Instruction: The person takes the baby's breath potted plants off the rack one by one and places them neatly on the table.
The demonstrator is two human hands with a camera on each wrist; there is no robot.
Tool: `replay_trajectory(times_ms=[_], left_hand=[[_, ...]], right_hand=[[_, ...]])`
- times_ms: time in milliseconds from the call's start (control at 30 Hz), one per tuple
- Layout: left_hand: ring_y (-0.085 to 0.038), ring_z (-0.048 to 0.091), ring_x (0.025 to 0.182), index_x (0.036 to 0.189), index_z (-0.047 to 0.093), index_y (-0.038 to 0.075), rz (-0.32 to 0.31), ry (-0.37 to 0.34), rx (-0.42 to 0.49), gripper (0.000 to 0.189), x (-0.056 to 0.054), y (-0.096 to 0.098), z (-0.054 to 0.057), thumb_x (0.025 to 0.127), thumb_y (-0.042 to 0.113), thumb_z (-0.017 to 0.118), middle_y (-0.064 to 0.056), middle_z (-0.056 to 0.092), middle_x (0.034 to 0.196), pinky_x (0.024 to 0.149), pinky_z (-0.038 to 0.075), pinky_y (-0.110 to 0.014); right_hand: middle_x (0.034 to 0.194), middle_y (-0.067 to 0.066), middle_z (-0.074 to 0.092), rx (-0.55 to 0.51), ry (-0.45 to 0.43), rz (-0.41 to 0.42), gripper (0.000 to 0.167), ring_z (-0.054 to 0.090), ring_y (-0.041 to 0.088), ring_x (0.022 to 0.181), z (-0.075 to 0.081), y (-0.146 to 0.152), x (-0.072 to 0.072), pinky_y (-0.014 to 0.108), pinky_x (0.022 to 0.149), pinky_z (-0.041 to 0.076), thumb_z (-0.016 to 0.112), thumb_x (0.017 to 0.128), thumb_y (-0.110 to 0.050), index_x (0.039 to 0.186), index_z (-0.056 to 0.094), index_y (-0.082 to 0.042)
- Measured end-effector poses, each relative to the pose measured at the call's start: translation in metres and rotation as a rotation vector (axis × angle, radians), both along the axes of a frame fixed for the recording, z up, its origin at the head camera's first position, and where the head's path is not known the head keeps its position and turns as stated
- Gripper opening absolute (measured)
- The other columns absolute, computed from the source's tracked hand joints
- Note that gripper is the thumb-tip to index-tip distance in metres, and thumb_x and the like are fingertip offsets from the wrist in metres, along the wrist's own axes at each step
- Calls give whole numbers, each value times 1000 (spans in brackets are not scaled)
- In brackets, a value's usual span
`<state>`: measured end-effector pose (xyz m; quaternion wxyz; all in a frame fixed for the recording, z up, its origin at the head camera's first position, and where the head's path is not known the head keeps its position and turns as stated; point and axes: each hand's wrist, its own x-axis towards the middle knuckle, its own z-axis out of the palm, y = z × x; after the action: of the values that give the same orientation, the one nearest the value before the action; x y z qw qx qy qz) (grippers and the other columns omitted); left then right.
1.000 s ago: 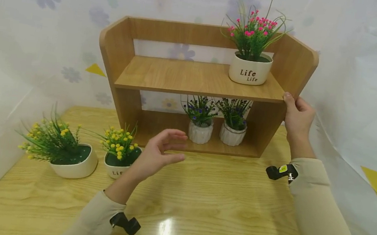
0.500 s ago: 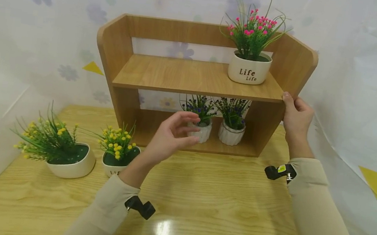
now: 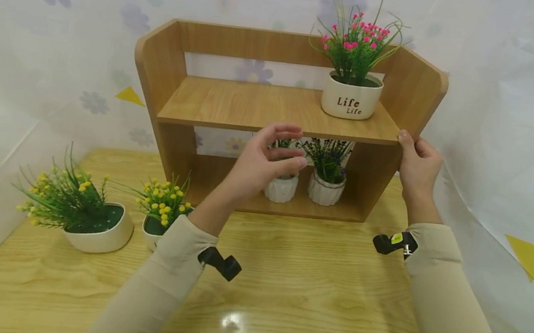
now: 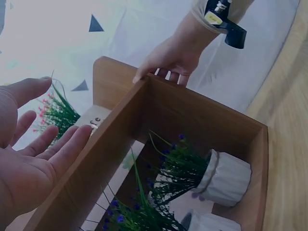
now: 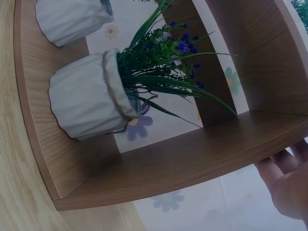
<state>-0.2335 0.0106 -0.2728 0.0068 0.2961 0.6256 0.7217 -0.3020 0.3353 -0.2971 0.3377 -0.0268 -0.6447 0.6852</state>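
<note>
Left grip (image 3: pixel 254 168) higher — loosely spread.

One shelf (image 3: pixel 234 102) and one table (image 3: pixel 321 293) are counted. Toward the shelf's right edge, one pink-flowered plant (image 3: pixel 354 69) is carried above and two blue-flowered plants (image 3: pixel 280 189) (image 3: pixel 326 187) below; near the table's left edge, two yellow-flowered plants (image 3: pixel 75 210) (image 3: pixel 161 208) are carried. Two hands (image 3: pixel 257 164) (image 3: pixel 417 166) are shown.

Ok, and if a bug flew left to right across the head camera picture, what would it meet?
Leftmost cream oval pot of yellow flowers, second cream pot of yellow flowers, left hand, cream oval pot of pink flowers, right hand gripping the brown wooden shelf, yellow triangle at the far right.
</note>
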Motion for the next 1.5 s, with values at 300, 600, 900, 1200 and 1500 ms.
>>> replay_trajectory(times_ms=[300, 600, 900, 1200, 1500], left_hand=[[-34, 59, 121, 137, 52, 7, 27, 10, 54, 51, -24, 10, 24, 91, 1, 72, -11, 53, 138, 87, 57, -41], [-25, 64, 113, 136, 53, 8, 87, 21, 21, 50, -52, 15, 49, 91, 5, 74, -9, 54, 134, 91, 55, -49], [-26, 61, 117, 135, 55, 8, 133, -30, -78, 52, -75, 35, 63, 88, 5, 77, -11, 52, 137, 92, 55, -46], [-26, 57, 122, 137, 55, 9, 197, -69, -173, 58, -103, 55, 71, 85, 5, 81, -9, 51, 138, 92, 54, -38], [-25, 58, 120, 139, 51, 9, 254, -29, -218, 62, -113, 65, 69, 85, 10, 82, -9, 38, 149, 91, 52, -25]], right_hand=[[59, -4, 62, 6, -16, -6, 23, 52, 6, 50, 1, 0, 1, 17, 45, 42, 82, 86, -27, 73, 75, -8], [62, -2, 64, -3, -16, 0, 24, 56, 7, 54, 1, -1, 3, 18, 47, 46, 81, 87, -27, 74, 75, -8], [55, -4, 59, -5, 17, -27, 27, 49, 5, 46, -2, -2, 6, 17, 44, 39, 83, 85, -25, 70, 74, -5], [52, -3, 56, -1, 44, -45, 31, 45, 5, 44, -1, -7, 10, 17, 43, 36, 82, 85, -23, 70, 72, 1], [48, -5, 50, 40, 76, -60, 37, 39, 5, 41, -4, -11, 12, 18, 42, 31, 81, 87, -24, 69, 68, 6]])
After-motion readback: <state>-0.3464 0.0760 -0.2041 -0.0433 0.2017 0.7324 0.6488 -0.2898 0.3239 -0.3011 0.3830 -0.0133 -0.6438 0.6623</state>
